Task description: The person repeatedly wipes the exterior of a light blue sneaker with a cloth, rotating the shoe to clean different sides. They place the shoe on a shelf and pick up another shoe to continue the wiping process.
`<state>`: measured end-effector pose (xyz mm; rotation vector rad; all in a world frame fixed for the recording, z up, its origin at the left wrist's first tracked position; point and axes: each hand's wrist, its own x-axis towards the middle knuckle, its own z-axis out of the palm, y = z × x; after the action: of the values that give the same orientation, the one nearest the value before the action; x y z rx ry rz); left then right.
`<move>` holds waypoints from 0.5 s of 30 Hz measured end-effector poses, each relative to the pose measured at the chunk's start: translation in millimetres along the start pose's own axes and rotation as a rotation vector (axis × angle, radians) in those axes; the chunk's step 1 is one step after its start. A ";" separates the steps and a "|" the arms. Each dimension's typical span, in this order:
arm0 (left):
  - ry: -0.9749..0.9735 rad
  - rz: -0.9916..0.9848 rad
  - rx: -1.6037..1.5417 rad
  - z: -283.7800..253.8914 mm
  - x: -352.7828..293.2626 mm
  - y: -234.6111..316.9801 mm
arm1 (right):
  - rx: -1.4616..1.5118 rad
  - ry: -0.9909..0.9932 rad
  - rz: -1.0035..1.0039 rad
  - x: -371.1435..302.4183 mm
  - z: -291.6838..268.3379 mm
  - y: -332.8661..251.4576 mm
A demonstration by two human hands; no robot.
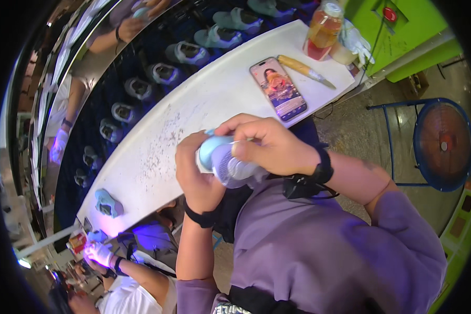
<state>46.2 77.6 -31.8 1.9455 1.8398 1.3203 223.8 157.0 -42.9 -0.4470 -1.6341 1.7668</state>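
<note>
Both of my hands hold a small shoe (230, 162) in front of my body, over the near edge of the white bench. One part of it is smooth and light blue; the other is lavender and looks like textured fabric. My left hand (193, 167) wraps round its left side, fingers curled. From the right, my right hand (272, 144) pinches it between thumb and bent fingers. The fingers hide parts of the shoe, so I cannot tell its full shape.
On the white bench (146, 152) lie a lit phone (278, 88), a yellow-handled brush (303, 70), a drink bottle (324, 31) and a blue-grey shoe (108, 204). Several shoes (186, 52) line a dark conveyor beyond. A gloved co-worker's hand (99, 254) is at left; a fan (444, 144) stands right.
</note>
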 end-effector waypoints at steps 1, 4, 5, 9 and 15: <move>0.040 -0.110 -0.020 -6.4 -6.0 7.3 | 0.013 -0.008 0.014 -1.9 -2.3 -6.7; 0.042 -0.352 -0.503 -21.3 -33.0 25.6 | -0.009 0.002 0.029 -6.2 2.7 -13.7; -0.012 -0.179 -0.373 -15.8 -36.6 21.5 | -0.028 -0.001 0.019 -7.7 5.1 -12.4; 0.039 -0.162 -0.255 -11.0 -50.5 16.1 | 0.004 -0.018 -0.020 -15.1 13.2 -2.8; 0.032 -0.145 -0.310 -18.0 -70.1 18.4 | -0.311 -0.066 -0.059 -34.1 16.7 -12.7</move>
<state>57.6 4.6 -42.7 1.6133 1.6375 1.4934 240.1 121.3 -34.6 -0.4792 -1.9594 1.5024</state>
